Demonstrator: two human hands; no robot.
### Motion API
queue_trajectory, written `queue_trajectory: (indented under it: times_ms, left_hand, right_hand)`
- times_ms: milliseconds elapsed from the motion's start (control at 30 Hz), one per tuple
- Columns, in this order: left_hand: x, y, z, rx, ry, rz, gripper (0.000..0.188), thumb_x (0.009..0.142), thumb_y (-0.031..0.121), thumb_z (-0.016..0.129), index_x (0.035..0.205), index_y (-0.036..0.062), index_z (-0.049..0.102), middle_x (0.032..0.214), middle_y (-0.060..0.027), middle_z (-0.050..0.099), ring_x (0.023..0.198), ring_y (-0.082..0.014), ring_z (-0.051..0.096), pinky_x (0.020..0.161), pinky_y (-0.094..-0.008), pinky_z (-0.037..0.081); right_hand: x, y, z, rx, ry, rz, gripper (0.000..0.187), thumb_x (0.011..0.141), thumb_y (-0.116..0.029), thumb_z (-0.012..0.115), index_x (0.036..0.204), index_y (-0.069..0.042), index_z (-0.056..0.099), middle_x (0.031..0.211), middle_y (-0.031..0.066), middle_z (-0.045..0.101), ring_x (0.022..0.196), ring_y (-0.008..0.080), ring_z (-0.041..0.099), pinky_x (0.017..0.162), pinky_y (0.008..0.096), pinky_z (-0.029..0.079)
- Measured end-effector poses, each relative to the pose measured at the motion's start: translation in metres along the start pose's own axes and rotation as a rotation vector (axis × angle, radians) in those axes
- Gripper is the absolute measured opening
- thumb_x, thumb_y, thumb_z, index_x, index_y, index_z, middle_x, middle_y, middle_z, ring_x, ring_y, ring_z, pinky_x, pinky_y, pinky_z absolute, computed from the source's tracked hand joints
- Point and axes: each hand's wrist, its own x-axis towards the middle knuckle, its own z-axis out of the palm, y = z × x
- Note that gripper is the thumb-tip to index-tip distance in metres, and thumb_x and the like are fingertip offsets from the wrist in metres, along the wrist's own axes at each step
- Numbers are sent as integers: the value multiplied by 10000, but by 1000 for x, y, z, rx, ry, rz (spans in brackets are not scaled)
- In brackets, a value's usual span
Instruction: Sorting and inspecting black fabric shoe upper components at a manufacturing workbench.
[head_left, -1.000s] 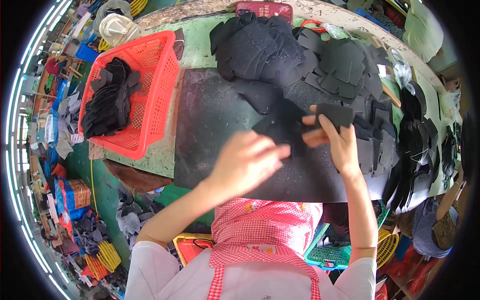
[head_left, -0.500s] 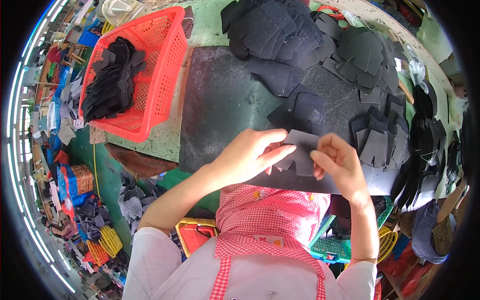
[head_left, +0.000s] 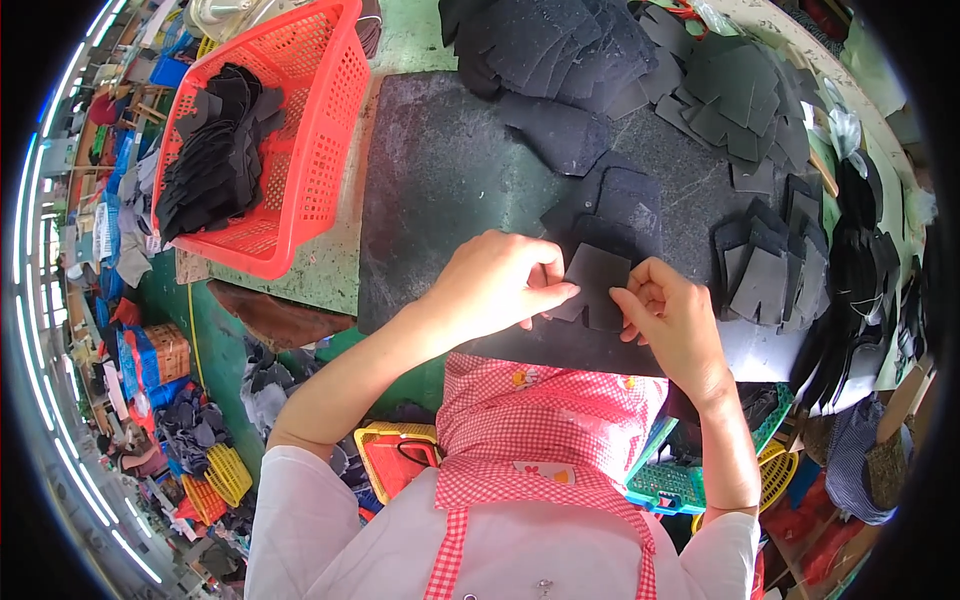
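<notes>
Close to the table's near edge, a dark grey notched flat cut piece (head_left: pixel 598 273) is between my two hands. My left hand (head_left: pixel 490 283) is closed at its left edge, thumb and fingertips pinched there. At the right edge my right hand (head_left: pixel 672 318) pinches it with thumb and curled fingers. The notch points toward me. Just beyond the piece lie several similar dark pieces (head_left: pixel 628 205), overlapping on the black mat (head_left: pixel 430 190). Whether the held piece touches the mat, I cannot tell.
At the left stands a red perforated basket (head_left: pixel 315 165) holding a stack of black pieces (head_left: pixel 225 150). Large heaps of dark pieces (head_left: pixel 545 50) cover the far side. More notched pieces (head_left: pixel 765 280) stand right of my right hand, beside bundled black strips (head_left: pixel 865 270).
The notched piece has shifted slightly left and away from me, with both hands. My left fingers have drawn back from over its surface to its left edge. The view has tilted a little.
</notes>
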Motion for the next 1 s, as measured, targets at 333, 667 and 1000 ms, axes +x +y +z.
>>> queue_trajectory:
  times_ms: [333,667,1000]
  left_hand:
    - [1,14,11,516,278,82,383,747,246,844,1010,102,607,864,-66,642,792,-251,681,669,-383,548]
    - [8,6,16,390,308,670,459,713,120,841,1092,74,587,1170,-87,562,1096,-312,564,949,-462,471]
    - [29,-5,33,556,312,612,576,861,212,745,1396,91,566,1528,-117,463,1453,-323,396,1184,-514,338]
  right_hand:
    - [-1,4,15,-581,454,-388,384,723,-131,852,985,-53,583,901,87,619,820,284,651,711,374,529]
    - [-9,25,14,-257,402,-497,421,716,-60,855,1062,-26,618,940,103,621,899,268,622,812,361,503]
    - [44,19,-134,-245,723,-501,251,970,-142,669,1200,-44,688,891,64,676,779,115,601,764,260,489]
